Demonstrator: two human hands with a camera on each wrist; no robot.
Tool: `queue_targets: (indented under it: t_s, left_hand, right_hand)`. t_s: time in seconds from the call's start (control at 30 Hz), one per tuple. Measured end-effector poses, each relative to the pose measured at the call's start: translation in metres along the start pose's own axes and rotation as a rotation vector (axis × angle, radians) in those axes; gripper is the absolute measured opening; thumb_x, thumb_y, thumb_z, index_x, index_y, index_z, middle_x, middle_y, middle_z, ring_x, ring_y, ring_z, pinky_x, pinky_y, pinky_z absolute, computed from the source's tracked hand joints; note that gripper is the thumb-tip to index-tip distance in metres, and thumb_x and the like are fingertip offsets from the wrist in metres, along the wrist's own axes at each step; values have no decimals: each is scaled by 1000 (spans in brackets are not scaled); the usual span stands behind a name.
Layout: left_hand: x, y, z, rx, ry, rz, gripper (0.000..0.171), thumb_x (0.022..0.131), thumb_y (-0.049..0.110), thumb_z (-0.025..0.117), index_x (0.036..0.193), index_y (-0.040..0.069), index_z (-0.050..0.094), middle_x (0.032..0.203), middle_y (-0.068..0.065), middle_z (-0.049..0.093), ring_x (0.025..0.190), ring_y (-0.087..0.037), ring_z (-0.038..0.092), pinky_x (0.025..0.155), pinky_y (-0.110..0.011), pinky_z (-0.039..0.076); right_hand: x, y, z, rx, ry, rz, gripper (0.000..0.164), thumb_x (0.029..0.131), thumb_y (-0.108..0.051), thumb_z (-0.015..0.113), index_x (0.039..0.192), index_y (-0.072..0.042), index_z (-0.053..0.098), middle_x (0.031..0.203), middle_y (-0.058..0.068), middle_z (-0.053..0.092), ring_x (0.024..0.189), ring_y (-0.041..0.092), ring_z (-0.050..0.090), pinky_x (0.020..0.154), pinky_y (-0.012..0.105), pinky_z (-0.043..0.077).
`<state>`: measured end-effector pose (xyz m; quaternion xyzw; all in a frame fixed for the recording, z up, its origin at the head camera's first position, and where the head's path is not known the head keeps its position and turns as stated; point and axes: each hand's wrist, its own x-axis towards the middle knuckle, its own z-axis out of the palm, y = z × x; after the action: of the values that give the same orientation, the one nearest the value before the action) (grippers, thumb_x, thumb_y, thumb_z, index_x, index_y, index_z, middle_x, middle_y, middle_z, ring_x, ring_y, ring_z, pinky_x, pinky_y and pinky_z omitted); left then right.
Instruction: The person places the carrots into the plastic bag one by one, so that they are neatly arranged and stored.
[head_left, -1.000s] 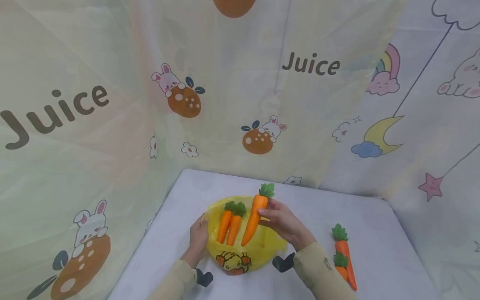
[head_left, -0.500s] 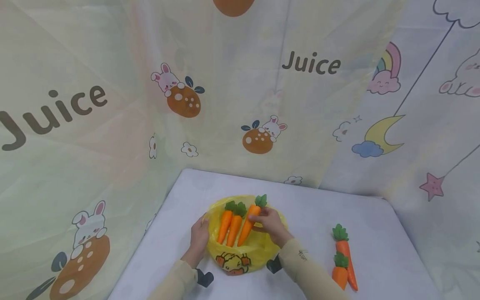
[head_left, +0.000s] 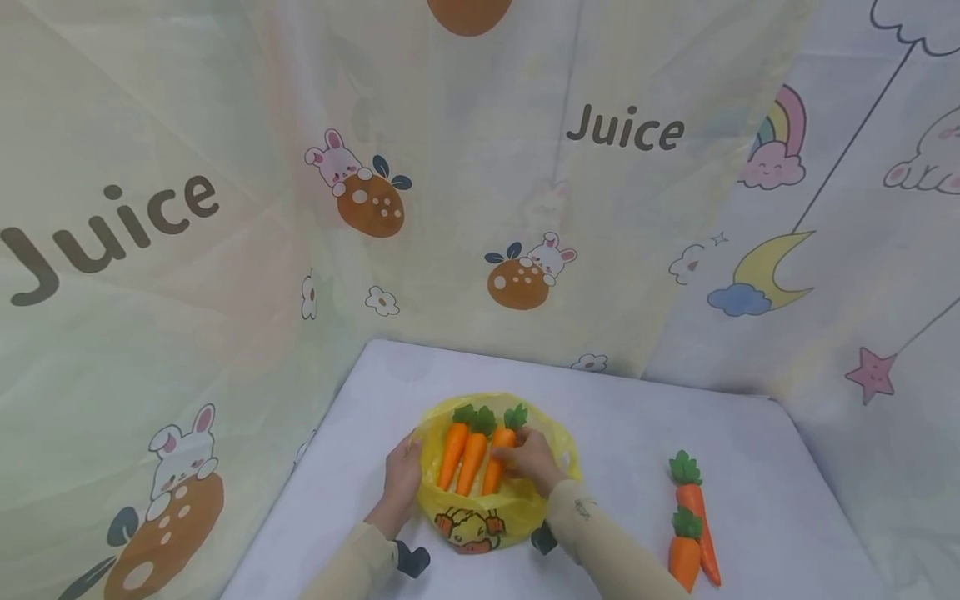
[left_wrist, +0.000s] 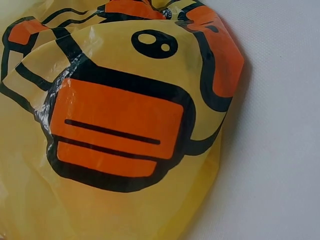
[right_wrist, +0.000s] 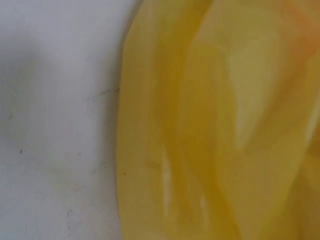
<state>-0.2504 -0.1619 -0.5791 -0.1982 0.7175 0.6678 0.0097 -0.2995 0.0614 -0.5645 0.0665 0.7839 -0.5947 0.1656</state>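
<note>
A yellow plastic bag (head_left: 517, 508) with a cartoon duck print lies open-mouthed on the table. Two orange carrots with green tops, a left one (head_left: 453, 454) and a middle one (head_left: 472, 462), lie side by side inside it. My right hand (head_left: 534, 460) reaches into the bag's mouth and holds a third carrot (head_left: 495, 471) beside them. At the bag's left rim, my left hand (head_left: 402, 479) grips the plastic, its fingertips partly hidden. The left wrist view is filled by the printed bag (left_wrist: 120, 130); the right wrist view shows only yellow plastic (right_wrist: 200, 125) and table, no hand.
To the right on the white table (head_left: 600, 425) lie two more carrots, a long one (head_left: 705, 533) and a nearer one (head_left: 684, 560) partly over it. Printed curtains (head_left: 450, 167) stand along the table's left, back and right sides.
My right hand has lowered its carrot from above the bag to beside the other two, moving left and down. The left hand has stayed at the bag's rim.
</note>
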Motion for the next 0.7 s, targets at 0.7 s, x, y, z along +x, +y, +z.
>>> queue_targets:
  t_s: [0.7]
  left_hand:
    - [-1,0,1,1,0,-3,52,111,27,36,154,-2,36,158,-21,38,144,-39,36,117,-56,29]
  right_hand:
    - [5,3,9,-31,-10,-41,71,90,-7,74,145,17,37,137,35,51,110,41,63,73,38,63]
